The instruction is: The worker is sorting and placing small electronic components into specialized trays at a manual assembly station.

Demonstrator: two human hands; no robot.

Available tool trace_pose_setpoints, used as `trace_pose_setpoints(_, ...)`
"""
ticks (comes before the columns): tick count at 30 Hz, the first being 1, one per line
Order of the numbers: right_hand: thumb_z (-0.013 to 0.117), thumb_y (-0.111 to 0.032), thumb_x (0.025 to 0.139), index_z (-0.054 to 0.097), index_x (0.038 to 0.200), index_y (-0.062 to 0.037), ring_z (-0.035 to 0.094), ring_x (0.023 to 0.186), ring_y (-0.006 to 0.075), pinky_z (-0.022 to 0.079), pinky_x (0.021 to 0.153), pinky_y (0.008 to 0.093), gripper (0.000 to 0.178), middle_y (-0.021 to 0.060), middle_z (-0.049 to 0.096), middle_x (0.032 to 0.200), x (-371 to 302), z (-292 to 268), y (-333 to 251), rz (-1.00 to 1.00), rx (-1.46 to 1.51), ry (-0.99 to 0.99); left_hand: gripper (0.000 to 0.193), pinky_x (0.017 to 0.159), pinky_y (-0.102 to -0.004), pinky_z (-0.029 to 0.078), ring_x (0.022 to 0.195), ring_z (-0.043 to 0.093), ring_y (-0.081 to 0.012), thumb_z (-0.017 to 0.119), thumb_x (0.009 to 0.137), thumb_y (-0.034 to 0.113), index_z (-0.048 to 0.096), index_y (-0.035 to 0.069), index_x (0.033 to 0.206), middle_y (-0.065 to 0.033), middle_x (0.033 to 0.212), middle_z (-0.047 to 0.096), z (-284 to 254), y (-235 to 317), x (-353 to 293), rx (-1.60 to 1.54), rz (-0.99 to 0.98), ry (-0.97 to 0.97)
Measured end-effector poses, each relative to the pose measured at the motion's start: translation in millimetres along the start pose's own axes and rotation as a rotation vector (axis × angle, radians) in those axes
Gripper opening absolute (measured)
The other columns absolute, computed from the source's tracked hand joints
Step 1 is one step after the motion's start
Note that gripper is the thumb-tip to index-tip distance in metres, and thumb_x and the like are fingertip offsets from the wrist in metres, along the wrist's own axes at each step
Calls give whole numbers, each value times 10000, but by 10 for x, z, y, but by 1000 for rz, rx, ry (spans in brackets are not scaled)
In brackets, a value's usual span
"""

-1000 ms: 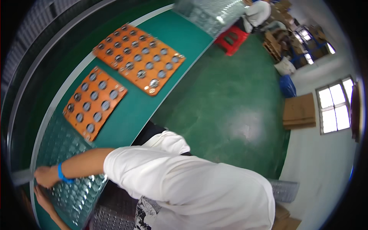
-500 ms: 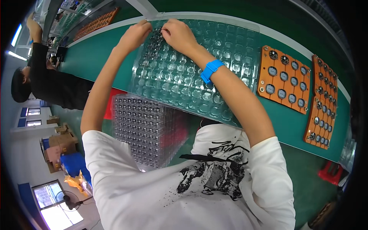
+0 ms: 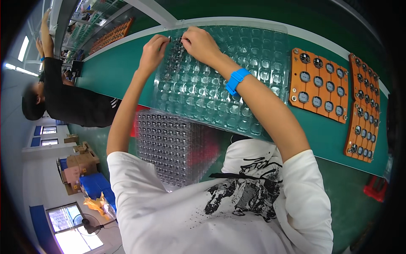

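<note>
A clear plastic blister tray (image 3: 220,89) with rows of round pockets lies on the green bench. Small dark components fill some pockets in its far left part (image 3: 174,59). My left hand (image 3: 154,54) is pinched at the tray's far left edge, beside these components; a tiny dark piece shows at the fingertips, too small to name. Over the same filled pockets, my right hand (image 3: 202,45) has its fingers curled together, and whatever they hold is hidden. A blue band (image 3: 237,81) circles my right wrist.
Orange boards (image 3: 319,84) with round grey and dark parts sit to the right, near a second orange group (image 3: 363,110). Below the bench edge stands a stack of filled clear trays (image 3: 163,146). A person in black (image 3: 80,95) works at the left. A red stool (image 3: 375,189) is lower right.
The whole view has shifted slightly. My left hand has come a little nearer along the tray's left edge, while my right hand stays over the components. The person at left now has raised hands.
</note>
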State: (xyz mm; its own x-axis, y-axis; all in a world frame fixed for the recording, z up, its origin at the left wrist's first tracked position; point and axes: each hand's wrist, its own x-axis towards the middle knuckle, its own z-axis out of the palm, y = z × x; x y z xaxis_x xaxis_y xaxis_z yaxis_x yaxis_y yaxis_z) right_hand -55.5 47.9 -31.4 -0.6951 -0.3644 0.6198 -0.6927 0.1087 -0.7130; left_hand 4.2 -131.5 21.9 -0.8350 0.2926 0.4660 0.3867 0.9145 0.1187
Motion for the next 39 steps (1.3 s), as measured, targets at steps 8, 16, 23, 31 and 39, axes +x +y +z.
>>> trace_pose_setpoints(8, 629, -145, 815, 681, 840, 9, 614, 602, 227, 483, 570, 329, 164, 113, 650, 721, 88, 19, 101, 47, 262, 191, 107, 680, -350, 498, 802, 618, -297, 613, 794, -9, 628, -11, 900, -129, 904, 617, 41, -138, 147, 62, -19, -140)
trace_pose_setpoints(16, 666, -183, 786, 704, 785, -33, 608, 591, 169, 468, 557, 325, 156, 108, 651, 672, 100, -106, 197, 113, 298, 267, 148, 806, -404, 463, 923, 573, -344, 605, 767, 20, 637, 4, 910, -156, 917, 604, 165, -184, 196, 14, 9, -231)
trace_pose_setpoints(23, 636, -154, 692, 688, 689, -30, 635, 636, 315, 492, 592, 373, 134, 175, 631, 655, 126, -421, -153, 198, 409, 286, 235, 826, -410, 459, 959, 566, -362, 595, 780, 5, 589, 12, 1016, -177, 991, 594, 46, -276, -14, 144, 149, -212)
trace_pose_setpoints(31, 686, -200, 768, 723, 828, -50, 656, 636, 186, 518, 605, 280, 166, 89, 688, 754, -323, -2568, -614, -222, -31, 272, 91, 741, -409, 445, 846, 563, -374, 527, 846, -18, 560, -24, 931, -184, 883, 562, 241, -412, 80, 117, 85, -205)
trace_pose_setpoints(39, 638, -51, 836, 679, 942, -52, 610, 664, 222, 480, 556, 311, 113, 83, 625, 805, -2282, -5189, -396, 92, -1094, 61, 131, 773, -286, 470, 891, 633, -204, 527, 929, 50, 580, -27, 1021, -141, 943, 631, 80, -721, 151, 33, -5, 62)
